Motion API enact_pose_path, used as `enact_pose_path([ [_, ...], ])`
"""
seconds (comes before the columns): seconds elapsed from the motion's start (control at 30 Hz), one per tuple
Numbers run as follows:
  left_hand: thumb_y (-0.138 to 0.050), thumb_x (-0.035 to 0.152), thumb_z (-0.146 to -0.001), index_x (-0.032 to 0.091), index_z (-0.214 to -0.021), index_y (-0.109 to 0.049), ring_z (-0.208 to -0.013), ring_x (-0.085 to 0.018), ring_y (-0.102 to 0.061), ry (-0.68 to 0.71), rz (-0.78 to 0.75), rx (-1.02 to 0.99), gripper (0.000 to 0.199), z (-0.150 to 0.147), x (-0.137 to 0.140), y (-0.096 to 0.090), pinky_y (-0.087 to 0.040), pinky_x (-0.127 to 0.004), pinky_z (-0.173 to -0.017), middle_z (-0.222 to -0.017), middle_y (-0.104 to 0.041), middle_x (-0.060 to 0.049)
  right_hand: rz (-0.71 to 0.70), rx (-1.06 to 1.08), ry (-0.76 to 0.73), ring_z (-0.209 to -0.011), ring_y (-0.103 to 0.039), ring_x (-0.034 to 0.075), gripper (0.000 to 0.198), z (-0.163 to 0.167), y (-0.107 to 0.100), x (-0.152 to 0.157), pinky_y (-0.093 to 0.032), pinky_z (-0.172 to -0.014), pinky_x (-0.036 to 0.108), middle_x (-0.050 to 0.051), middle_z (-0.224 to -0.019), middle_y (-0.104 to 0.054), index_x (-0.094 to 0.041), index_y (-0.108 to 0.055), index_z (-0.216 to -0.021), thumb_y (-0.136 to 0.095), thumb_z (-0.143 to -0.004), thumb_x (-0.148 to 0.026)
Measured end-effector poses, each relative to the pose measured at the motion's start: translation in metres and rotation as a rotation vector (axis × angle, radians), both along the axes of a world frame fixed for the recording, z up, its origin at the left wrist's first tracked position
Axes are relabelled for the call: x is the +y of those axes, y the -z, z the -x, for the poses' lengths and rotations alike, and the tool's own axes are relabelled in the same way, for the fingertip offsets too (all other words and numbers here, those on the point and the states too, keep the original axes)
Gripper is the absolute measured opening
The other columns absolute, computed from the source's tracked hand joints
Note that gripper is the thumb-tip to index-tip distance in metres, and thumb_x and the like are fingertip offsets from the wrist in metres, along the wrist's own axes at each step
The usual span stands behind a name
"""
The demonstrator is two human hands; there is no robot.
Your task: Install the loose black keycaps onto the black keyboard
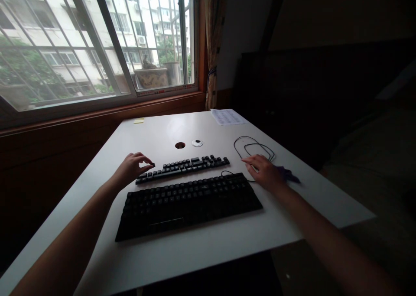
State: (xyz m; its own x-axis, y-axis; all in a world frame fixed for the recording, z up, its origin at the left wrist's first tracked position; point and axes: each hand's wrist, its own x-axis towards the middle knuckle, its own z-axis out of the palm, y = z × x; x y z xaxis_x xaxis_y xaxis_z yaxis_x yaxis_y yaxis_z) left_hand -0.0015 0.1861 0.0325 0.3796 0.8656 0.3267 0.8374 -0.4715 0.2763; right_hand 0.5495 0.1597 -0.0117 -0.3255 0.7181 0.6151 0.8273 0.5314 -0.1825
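My left hand (131,168) pinches a small black keycap (152,164) between thumb and fingertips, above the left part of the loose keycaps (182,168). These dark keycaps stand in uneven rows on the table, just behind a black keyboard (191,205). The keyboard lies slightly slanted in front of me. My right hand (264,172) is at the right, beyond the keyboard's far right corner, with fingers stretched forward and nothing seen in them. A purple cloth (289,174) lies beside its wrist, partly hidden by it.
A thin black cable (255,140) loops on the white table (156,135) behind my right hand. Farther back are a round hole (180,145), a white round cover (197,143), printed paper (227,117) and a yellow note (138,120). A barred window stands behind.
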Motion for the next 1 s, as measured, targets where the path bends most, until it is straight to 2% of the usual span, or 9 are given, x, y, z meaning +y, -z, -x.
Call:
enact_pose_path([
  [0.2, -0.066, 0.059, -0.093, 0.027, -0.095, -0.081, -0.087, -0.021, -0.062, 0.043, -0.024, -0.065, 0.036, -0.004, -0.055, -0.006, -0.052, -0.035, -0.08, -0.098, -0.073, -0.006, -0.014, -0.046, 0.136, -0.109, -0.066, 0.029, 0.036, -0.014, 0.024, 0.051, -0.056, -0.099, 0.046, 0.013, -0.114, -0.069, -0.019, -0.075, -0.123, -0.052, -0.096, -0.023],
  [0.37, -0.068, 0.047, -0.095, 0.028, -0.099, -0.079, -0.096, -0.021, -0.063, 0.1, -0.051, -0.052, 0.022, -0.011, -0.104, -0.001, -0.054, -0.035, -0.085, -0.1, -0.073, -0.005, -0.001, -0.089, 0.167, -0.11, -0.063, 0.032, 0.039, -0.016, 0.045, 0.056, -0.054, -0.099, 0.05, 0.016, -0.122, -0.067, -0.017, -0.072, -0.128, -0.054, -0.095, -0.025],
  [0.53, -0.07, 0.035, -0.096, 0.028, -0.101, -0.078, -0.1, -0.021, -0.062, 0.16, -0.033, -0.043, 0.012, -0.022, -0.139, 0.005, -0.054, -0.034, -0.087, -0.103, -0.073, -0.004, 0.016, -0.129, 0.17, -0.112, -0.06, 0.034, 0.039, -0.018, 0.047, 0.053, -0.053, -0.101, 0.053, 0.016, -0.123, -0.067, -0.017, -0.072, -0.129, -0.054, -0.096, -0.027],
  [0.7, -0.071, 0.032, -0.096, 0.029, -0.104, -0.077, -0.101, -0.021, -0.061, 0.165, -0.047, 0.015, 0.01, -0.029, -0.153, 0.014, -0.054, -0.033, -0.088, -0.105, -0.073, -0.004, 0.03, -0.142, 0.185, -0.112, -0.06, 0.034, 0.039, -0.018, 0.047, 0.051, -0.052, -0.101, 0.053, 0.017, -0.123, -0.066, -0.016, -0.073, -0.128, -0.053, -0.097, -0.029],
  [1.0, -0.069, 0.034, -0.098, 0.029, -0.107, -0.077, -0.099, -0.021, -0.06, 0.13, -0.142, 0.024, 0.013, -0.034, -0.158, 0.024, -0.055, -0.034, -0.086, -0.105, -0.072, -0.004, 0.072, -0.15, 0.195, -0.11, -0.061, 0.032, 0.039, -0.019, 0.048, 0.05, -0.052, -0.101, 0.048, 0.014, -0.124, -0.066, -0.021, -0.073, -0.129, -0.053, -0.098, -0.031],
])
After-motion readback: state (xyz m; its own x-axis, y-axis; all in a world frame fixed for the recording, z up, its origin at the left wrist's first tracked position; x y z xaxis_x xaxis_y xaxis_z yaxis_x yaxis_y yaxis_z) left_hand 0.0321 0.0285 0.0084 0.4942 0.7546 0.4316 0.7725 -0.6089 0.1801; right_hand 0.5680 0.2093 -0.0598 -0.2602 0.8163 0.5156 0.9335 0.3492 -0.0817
